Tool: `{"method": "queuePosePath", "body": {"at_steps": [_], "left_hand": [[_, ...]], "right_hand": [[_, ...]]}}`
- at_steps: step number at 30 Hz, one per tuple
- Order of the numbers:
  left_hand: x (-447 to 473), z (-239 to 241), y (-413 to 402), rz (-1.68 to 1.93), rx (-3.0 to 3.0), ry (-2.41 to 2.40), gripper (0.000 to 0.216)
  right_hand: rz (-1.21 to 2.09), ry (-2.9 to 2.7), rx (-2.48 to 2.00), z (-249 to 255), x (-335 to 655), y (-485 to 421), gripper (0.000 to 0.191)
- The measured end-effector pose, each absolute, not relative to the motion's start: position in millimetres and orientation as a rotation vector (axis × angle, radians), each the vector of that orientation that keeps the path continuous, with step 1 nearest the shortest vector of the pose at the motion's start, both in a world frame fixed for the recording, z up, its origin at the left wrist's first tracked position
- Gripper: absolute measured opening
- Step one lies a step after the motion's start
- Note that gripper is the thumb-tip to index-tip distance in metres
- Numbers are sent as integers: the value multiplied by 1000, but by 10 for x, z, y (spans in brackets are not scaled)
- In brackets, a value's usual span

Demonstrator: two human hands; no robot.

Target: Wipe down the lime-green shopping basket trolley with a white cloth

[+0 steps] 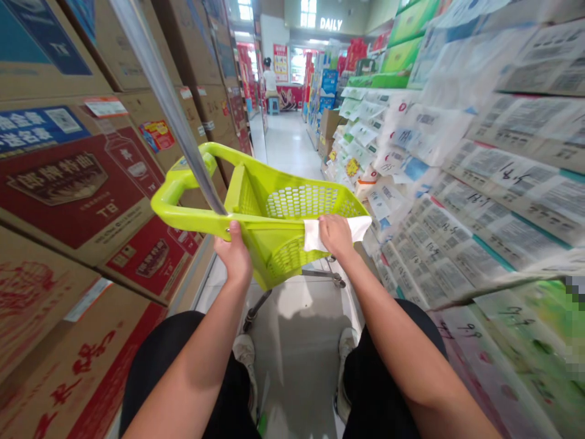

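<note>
A lime-green plastic shopping basket (292, 201) on a wheeled metal frame stands in front of me in a store aisle. My left hand (234, 251) is closed around the basket's near rim, beside a grey metal pole (170, 103). My right hand (335, 235) presses a white cloth (312, 236) against the same rim, further right, fingers curled over it. The basket's inside looks bare. My legs and shoes show below, on a light tiled floor.
Stacked cardboard cartons (77, 183) line the left side. Packs of tissue goods (479, 183) fill shelves on the right. The narrow aisle floor (287, 146) runs ahead to a person (269, 78) standing far off near a stool.
</note>
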State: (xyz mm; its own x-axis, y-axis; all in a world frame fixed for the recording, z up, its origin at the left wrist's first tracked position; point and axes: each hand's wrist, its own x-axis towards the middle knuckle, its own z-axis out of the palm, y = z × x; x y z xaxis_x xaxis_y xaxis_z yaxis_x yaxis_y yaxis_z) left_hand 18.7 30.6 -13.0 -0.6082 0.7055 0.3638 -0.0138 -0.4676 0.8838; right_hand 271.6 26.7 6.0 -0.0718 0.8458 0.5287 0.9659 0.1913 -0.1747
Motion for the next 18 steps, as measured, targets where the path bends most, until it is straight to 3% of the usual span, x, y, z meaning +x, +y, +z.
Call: {"method": "queuePosePath", "body": {"at_steps": [6,10,18], "left_hand": [[233,-113,252,2151,986,1248,64],[330,-112,151,2140,1013,1246,65],[404,-129,100,2055,1011,1135,57]], "right_hand": [[-80,-1938,-1794,189,3042,317,36],[3,-2009,-1589,250,2759,252,44],[-176,-1887,-1375,368,2160,218,29]]}}
